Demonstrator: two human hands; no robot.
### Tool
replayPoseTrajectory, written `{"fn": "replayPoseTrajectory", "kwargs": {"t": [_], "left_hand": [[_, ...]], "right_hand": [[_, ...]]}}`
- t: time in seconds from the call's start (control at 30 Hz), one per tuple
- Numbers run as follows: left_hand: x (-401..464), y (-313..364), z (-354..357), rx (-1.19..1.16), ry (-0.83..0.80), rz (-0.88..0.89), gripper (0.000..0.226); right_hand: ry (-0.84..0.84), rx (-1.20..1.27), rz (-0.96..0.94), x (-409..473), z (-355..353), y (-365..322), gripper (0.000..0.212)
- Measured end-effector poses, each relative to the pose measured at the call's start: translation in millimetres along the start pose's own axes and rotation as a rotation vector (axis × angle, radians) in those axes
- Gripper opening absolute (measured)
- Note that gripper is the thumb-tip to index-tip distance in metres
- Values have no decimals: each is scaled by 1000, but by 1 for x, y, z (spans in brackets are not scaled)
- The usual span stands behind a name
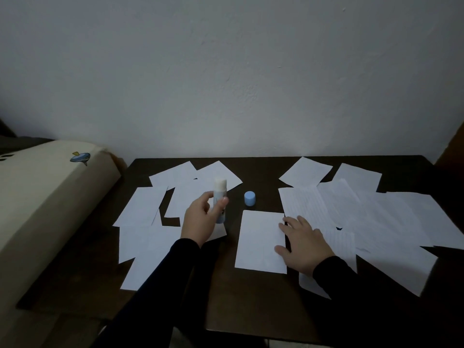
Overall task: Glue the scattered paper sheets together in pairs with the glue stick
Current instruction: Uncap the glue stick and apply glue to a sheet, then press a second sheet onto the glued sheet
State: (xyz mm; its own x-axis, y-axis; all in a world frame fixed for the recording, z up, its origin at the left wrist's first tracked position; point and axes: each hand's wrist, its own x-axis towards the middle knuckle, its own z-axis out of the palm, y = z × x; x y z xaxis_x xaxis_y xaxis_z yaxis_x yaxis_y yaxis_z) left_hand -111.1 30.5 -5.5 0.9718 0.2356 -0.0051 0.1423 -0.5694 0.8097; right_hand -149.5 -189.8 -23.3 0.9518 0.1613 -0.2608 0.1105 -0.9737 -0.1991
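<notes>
left hand (200,222) is wrapped around the white-and-blue glue stick (219,200), thumb on the near right side and fingers curled round the far left, holding it upright with the uncapped whitish glue end on top, raised over the left group of papers. the small round light-blue plastic cap (249,198) stands by itself on the dark brown wooden table (251,297), just right of the glue stick and just beyond the far edge of the single white rectangular paper sheet (259,241) at table centre. that centre sheet lies flat and apart from the other papers on its left side; its right edge is under the right hand (305,246). right hand lies palm down, fingers spread and straight, thumb and fingertips pressing on the sheet's right margin, rest of the hand over the neighbouring papers. the left cluster of plain white paper sheets (140,207) overlaps loosely, some under the left forearm. the right cluster of white sheets with faint ruled lines (376,217) is fanned out and overlapping, reaching the table's right edge. both arms wear dark long sleeves (334,275). a cream-coloured padded surface with a small blue-and-yellow printed figure (50,197) sits against the table's left side. plain pale wall (226,71) behind the table.
</notes>
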Motion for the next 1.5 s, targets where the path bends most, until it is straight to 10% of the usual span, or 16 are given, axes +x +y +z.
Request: {"fn": "replayPoseTrajectory", "kwargs": {"t": [0.43, 0.63, 0.9, 1.27, 1.5], "left_hand": [[5, -3, 20, -105, -25, -28, 55], [-7, 4, 4, -97, 279, 80, 28], [-28, 4, 33, 514, -314, 499, 26], [-16, 28, 40, 685, -520, 193, 73], [-19, 21, 24, 596, -444, 76, 36]], "right_hand": [[-17, 63, -127, 0, -5, 7, 55], [172, 144, 68, -10, -24, 34, 51], [62, 73, 175, -18, -15, 48, 58], [26, -55, 221, -9, -22, 54, 78], [64, -69, 198, -3, -25, 56, 75]]}}
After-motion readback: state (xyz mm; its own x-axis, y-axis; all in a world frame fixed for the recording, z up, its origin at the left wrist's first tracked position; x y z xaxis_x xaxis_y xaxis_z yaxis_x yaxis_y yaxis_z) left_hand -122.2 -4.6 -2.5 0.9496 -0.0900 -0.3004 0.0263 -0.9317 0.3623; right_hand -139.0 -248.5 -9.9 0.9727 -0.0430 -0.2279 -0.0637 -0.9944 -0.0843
